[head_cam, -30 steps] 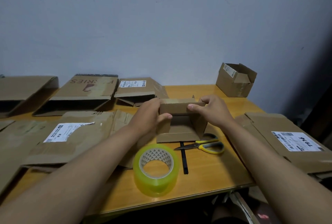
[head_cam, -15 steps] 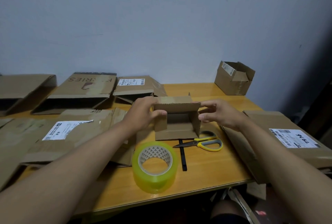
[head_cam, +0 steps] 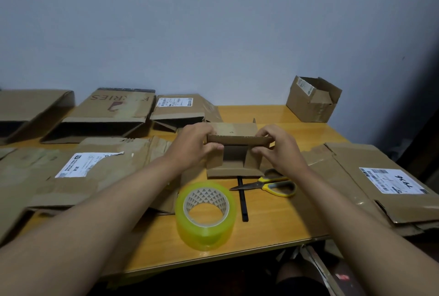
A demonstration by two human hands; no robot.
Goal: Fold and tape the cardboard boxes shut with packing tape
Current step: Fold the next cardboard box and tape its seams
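**Both hands close on the small box's top flap**

The left hand (head_cam: 193,146) grips the left end of the small box (head_cam: 234,150), thumb hooked round the front corner under the top flap (head_cam: 238,140), fingers curled over the top. The right hand (head_cam: 276,150) has come in since half a second ago: then it hovered just off the box's right side with fingers spread, now it pinches the right end of that flap, fingers on top and thumb tucked beneath. The flap itself has dropped forward and lies roughly level across the open front, where earlier it stood more upright at the back.

The box sits on the table (head_cam: 273,229) between the two hands, its open face toward the person, side flaps angled inward, bottom flap lying flat on the wood.

Just below the right hand lie the scissors (head_cam: 270,185), yellow handles to the right, blades pointing left, unmoved. A thin black strip (head_cam: 243,200) runs toward the person from under the box's front edge. Nearer, below and between both forearms, the roll of tape (head_cam: 205,215) stands on its side, hole up, where it was.

Under the left forearm spreads flattened cardboard (head_cam: 95,172) with a white label. Right of the right forearm lies another flattened box (head_cam: 370,177) with a label. Beyond the right hand, by the wall, an open small carton (head_cam: 312,103) stands.
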